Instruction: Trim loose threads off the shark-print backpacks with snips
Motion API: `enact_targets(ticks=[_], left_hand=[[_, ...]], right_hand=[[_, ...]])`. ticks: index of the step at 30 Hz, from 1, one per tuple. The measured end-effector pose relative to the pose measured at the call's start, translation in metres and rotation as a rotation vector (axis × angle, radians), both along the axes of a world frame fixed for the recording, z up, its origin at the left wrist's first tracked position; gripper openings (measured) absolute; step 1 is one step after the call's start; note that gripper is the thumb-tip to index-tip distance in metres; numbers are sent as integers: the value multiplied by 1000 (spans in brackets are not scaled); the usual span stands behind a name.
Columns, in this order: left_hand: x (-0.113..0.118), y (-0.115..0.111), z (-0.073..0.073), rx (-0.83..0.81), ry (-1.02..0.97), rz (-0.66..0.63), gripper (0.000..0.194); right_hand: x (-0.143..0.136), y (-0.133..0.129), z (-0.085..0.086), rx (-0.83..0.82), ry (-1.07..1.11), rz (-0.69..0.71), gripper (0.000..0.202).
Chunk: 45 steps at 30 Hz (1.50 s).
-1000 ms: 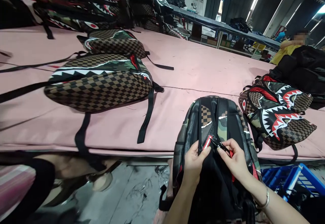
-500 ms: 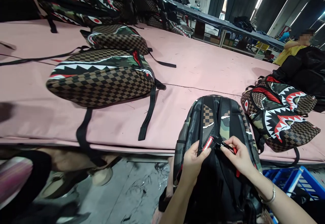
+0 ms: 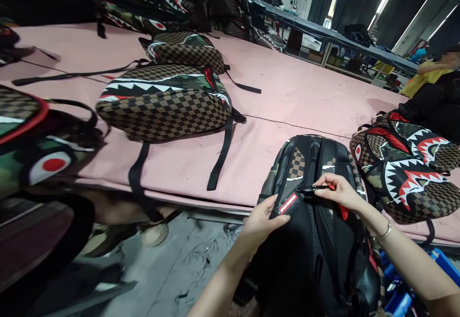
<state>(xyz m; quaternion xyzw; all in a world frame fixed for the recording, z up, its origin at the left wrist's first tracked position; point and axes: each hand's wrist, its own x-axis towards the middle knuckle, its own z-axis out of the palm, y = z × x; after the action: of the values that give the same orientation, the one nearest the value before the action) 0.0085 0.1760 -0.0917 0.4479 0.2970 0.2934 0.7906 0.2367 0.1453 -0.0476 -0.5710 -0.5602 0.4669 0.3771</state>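
Note:
A black backpack [image 3: 316, 164] with camo and checkered panels leans against the front edge of the pink table, its straps facing me. Pinched in my left hand [image 3: 264, 221] is a black strap patch with a red label [image 3: 288, 203], its thumb below and fingers above. My right hand [image 3: 334, 192] grips small black snips [image 3: 311, 189], whose tips lie just right of the label's top corner. A red piece [image 3: 344, 210] hangs under the right hand, beside the backpack's strap.
Checkered shark-face backpacks [image 3: 168, 106] lie on the pink table [image 3: 287, 92], with more [image 3: 417, 178] at right. A camo bag [image 3: 46, 154] is at near left. A blue crate [image 3: 398, 298] stands low right. A person in yellow [image 3: 424, 77] is far right.
The view has shifted left, and a camo bag has come in at the left edge. The label has turned and moved down left with my left hand; the snips now lie nearly level.

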Motion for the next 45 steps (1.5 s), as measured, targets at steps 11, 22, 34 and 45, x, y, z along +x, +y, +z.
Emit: enact_targets(ticks=[11, 22, 34, 45], left_hand=[[-14, 18, 3, -7, -49, -144, 39], [-16, 25, 6, -49, -78, -191, 38], [-16, 26, 6, 2, -35, -205, 38], [-13, 24, 6, 8, -25, -204, 37]], right_hand=[[4, 37, 8, -27, -144, 279, 24], [10, 58, 9, -89, -138, 405, 26], [8, 66, 10, -61, -169, 460, 25], [-8, 66, 20, -74, -199, 567, 25]])
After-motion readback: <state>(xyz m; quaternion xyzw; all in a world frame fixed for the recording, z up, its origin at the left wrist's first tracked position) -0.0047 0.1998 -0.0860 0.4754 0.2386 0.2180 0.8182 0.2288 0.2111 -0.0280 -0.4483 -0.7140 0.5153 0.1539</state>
